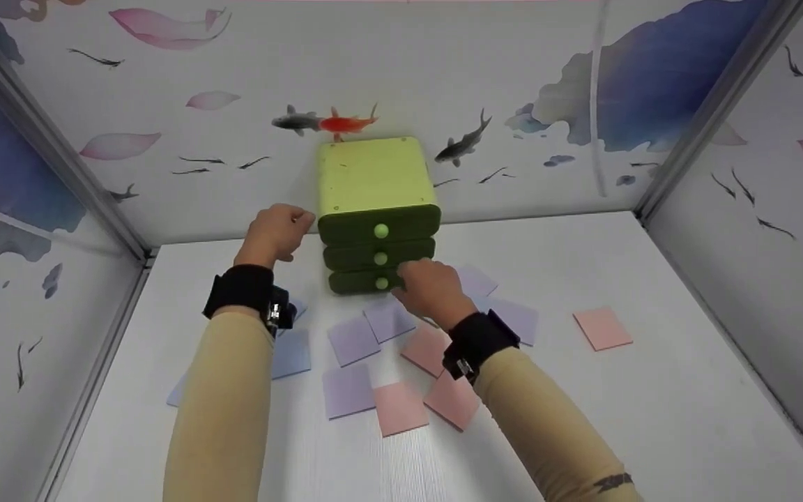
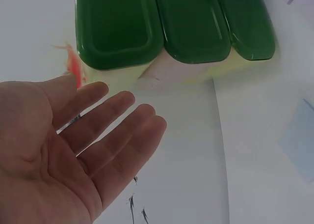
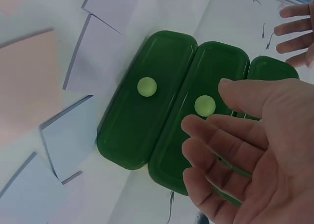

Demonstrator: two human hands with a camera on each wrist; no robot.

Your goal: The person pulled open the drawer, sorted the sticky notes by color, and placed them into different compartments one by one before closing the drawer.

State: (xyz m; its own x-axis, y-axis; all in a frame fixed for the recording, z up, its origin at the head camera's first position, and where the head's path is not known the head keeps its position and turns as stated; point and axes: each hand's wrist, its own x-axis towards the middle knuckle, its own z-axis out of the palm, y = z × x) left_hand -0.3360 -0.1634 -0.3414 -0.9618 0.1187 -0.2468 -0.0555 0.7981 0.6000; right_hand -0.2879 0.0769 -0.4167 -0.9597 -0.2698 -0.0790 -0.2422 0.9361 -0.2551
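A small green chest of drawers (image 1: 373, 174) stands against the back wall, light green on top. It has three dark green drawers with round pale green knobs; the bottom knob (image 3: 147, 87) and middle knob (image 3: 205, 105) show in the right wrist view. My left hand (image 1: 276, 233) hovers beside the chest's upper left side, holding nothing; its fingers (image 2: 130, 143) are relaxed and apart in the left wrist view. In front of the lower drawers is my right hand (image 1: 436, 289), also holding nothing. Its loosely bent fingers and thumb (image 3: 245, 96) come close to the middle knob.
Flat square pieces lie on the white table (image 1: 687, 390): several purple (image 1: 349, 392), blue (image 1: 291, 354) and pink ones (image 1: 401, 409), some overlapping. One pink square (image 1: 602, 328) lies apart at the right. Walls printed with fish and petals enclose the table's back and sides.
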